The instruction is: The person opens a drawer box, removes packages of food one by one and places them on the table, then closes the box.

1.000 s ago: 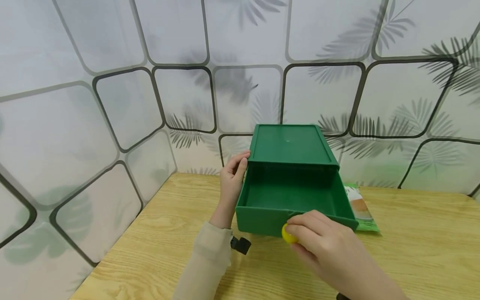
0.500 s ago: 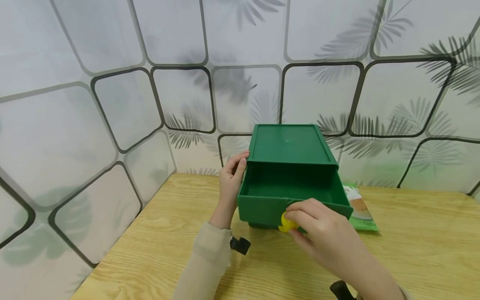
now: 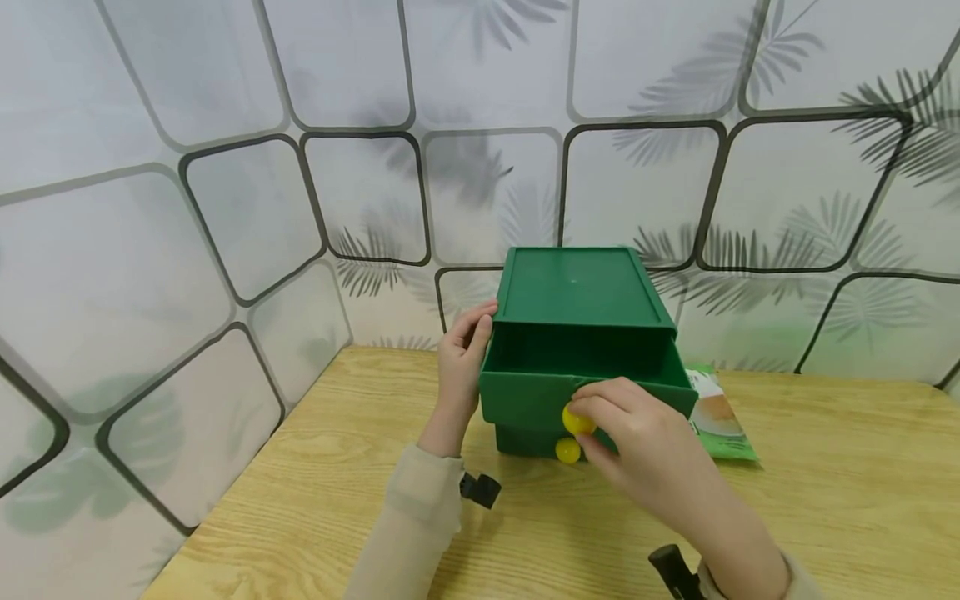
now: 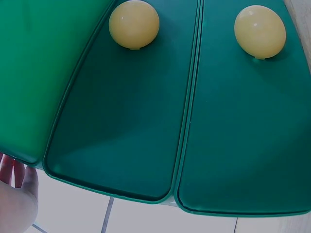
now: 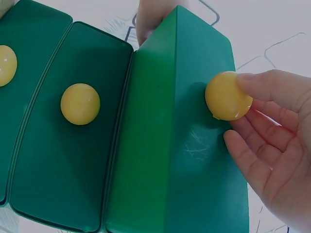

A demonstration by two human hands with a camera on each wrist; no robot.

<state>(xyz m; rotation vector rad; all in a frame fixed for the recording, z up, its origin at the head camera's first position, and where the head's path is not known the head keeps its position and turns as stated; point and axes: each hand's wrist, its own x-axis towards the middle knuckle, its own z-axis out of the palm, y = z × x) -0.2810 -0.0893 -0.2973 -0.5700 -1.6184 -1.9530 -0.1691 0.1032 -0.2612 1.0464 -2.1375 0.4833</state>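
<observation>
A green drawer cabinet with round yellow knobs stands on the table, its top drawer pulled partway out. The inside of that drawer looks bare in the head view. My right hand pinches the top drawer's knob between thumb and fingers. My left hand rests against the cabinet's left side with its fingers fairly straight; in the left wrist view the fingers touch the edge at the lower left. Below the open drawer, two further drawers are closed, with a middle knob and a lower knob.
A green and white snack packet lies on the wooden table by the cabinet's right side. A patterned curtain hangs close behind the cabinet and along the left.
The top drawer has slid inward, away from me, with my right hand moving along on its knob. The middle drawer's knob has come into sight below it. My left hand has stayed put.
</observation>
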